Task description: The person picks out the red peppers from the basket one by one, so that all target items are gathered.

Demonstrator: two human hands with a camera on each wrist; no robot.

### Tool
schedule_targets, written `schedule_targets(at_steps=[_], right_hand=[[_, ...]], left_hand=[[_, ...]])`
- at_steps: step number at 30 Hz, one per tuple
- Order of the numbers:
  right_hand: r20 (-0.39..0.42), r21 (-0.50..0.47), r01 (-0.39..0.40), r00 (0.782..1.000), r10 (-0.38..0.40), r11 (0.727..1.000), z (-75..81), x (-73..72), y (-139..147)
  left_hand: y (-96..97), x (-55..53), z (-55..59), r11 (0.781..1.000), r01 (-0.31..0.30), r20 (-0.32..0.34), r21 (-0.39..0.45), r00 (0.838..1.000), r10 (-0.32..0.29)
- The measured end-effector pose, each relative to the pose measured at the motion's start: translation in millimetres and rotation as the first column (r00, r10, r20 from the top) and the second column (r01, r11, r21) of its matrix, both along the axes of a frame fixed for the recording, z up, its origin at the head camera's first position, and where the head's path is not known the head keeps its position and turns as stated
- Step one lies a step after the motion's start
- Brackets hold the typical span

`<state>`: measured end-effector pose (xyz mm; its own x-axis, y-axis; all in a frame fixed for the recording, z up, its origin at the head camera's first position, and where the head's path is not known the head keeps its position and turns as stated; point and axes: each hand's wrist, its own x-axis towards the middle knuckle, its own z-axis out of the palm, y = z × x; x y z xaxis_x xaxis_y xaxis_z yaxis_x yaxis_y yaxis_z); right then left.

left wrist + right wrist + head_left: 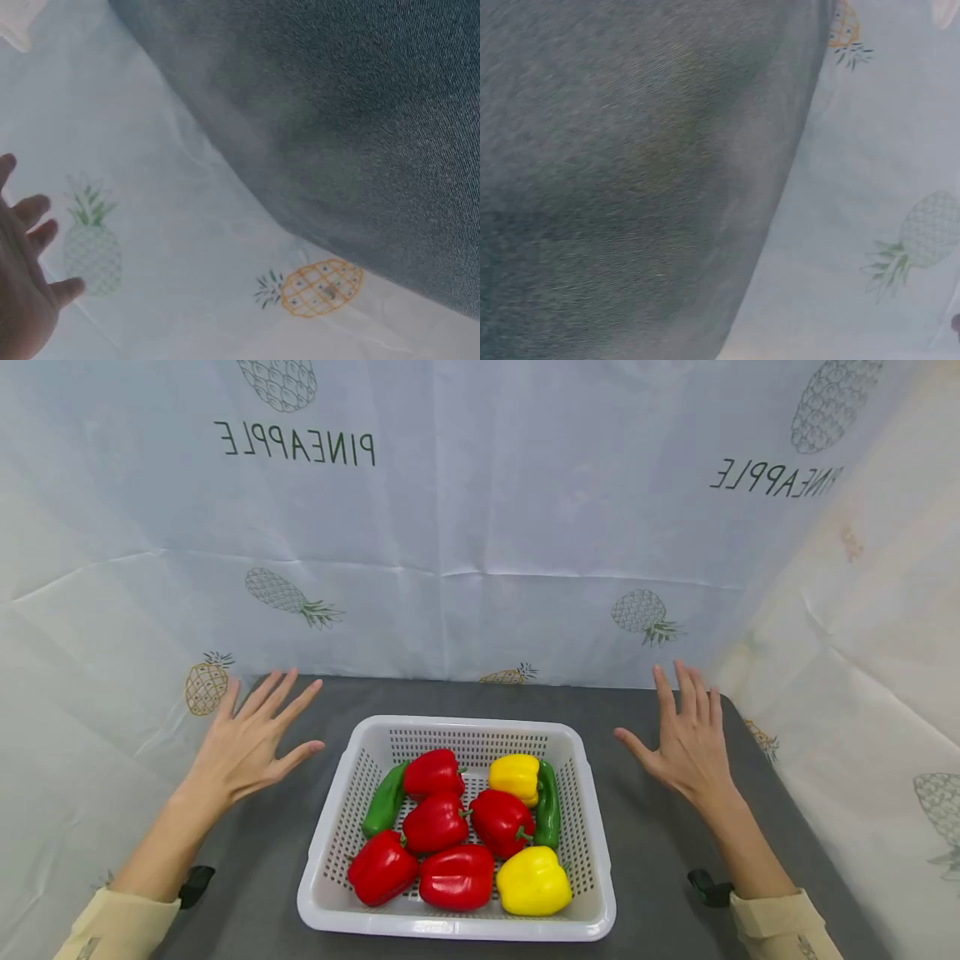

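A white perforated plastic basket [457, 928] sits between the two hands in the head view. Inside lie several red bell peppers [456, 878], a yellow bell pepper [533, 882] at the front right and another yellow bell pepper [514, 777] behind it. One long green pepper [385, 800] leans along the left side, a second green pepper [548, 806] along the right. My left hand [251, 735] is held left of the basket, fingers spread and holding nothing. On the opposite side my right hand [690, 747] is likewise spread and apart from the basket.
The basket stands on a dark grey tabletop [645, 893]. White cloth [480, 510] printed with pineapples hangs behind the table and along both sides. Dark wrist-worn devices [197, 887] show at both sleeves.
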<state>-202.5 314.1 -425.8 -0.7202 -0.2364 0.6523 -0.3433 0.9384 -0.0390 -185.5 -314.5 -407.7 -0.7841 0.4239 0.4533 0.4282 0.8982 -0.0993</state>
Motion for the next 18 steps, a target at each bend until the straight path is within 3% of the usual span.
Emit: schedule_targets(at_steps=[6, 10, 15, 18], right_hand=[[0.043, -0.012, -0.015, 0.999, 0.016, 1.000, 8.8, 0.7, -10], [0.058, -0.040, -0.044, 0.997, 0.046, 0.998, 11.9, 0.3, -14], [0.075, -0.085, -0.094, 0.992, 0.101, 0.992, 14.1, -0.4, -18], [0.091, -0.101, -0.124, 0.987, 0.134, 0.987, 16.8, -0.8, -21]], left_hand=[[8.5, 13.6, 3.9, 0.999, -0.023, 0.083, 0.026, 0.996, 0.021], [14.3, 21.9, 8.0, 0.998, -0.055, 0.162, 0.041, 0.986, 0.048], [19.8, 32.4, 14.3, 0.995, -0.080, 0.282, 0.059, 0.958, 0.061], [23.6, 40.7, 18.0, 0.990, -0.084, 0.367, 0.117, 0.930, 0.036]])
